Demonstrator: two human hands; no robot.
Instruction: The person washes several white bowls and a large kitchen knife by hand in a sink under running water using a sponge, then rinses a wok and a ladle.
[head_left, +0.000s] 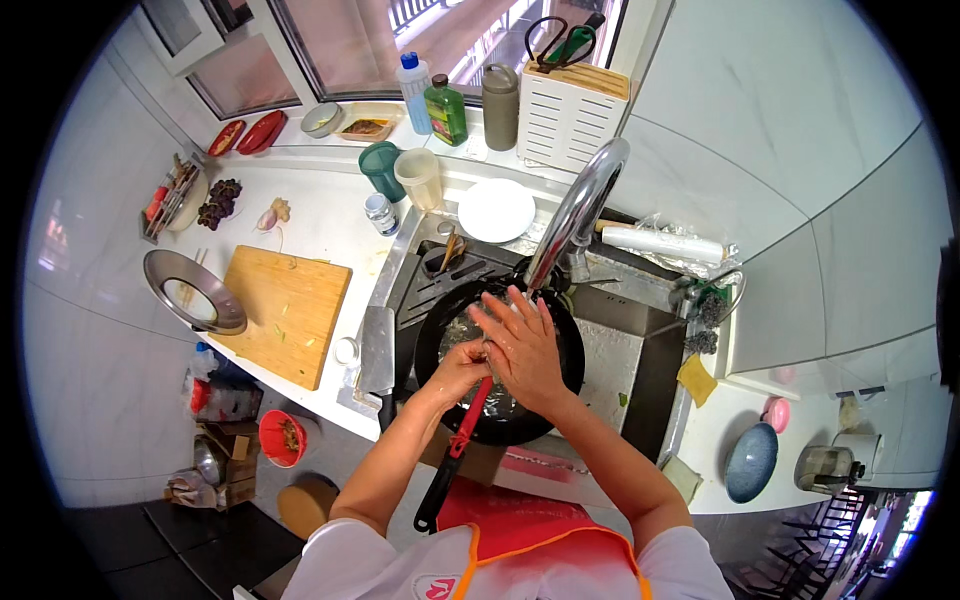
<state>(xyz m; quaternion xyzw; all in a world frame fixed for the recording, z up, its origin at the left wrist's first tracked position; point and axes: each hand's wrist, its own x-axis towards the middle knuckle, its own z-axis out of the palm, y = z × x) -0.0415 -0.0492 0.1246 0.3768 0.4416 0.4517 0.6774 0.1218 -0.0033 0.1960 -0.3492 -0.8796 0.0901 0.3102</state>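
Over the sink, a black wok (427, 345) holds water below a chrome tap (581, 199). A long-handled utensil with a red and black handle (459, 444) slants across the wok's near rim; its head is hidden beneath my hands. My left hand (456, 373) has its fingers closed around the utensil just above the red part. Palm down, my right hand (527, 352) lies over the upper end, fingers stretched and slightly apart below the spout. What is under that palm is hidden. Both hands look wet.
Left of the sink are a cleaver (377, 349), a wooden cutting board (281, 311) and a pan lid (193, 291) on edge. Behind stand a white plate (496, 210), two plastic containers and a knife block (574, 116). A blue-grey bowl (751, 463) sits on the right.
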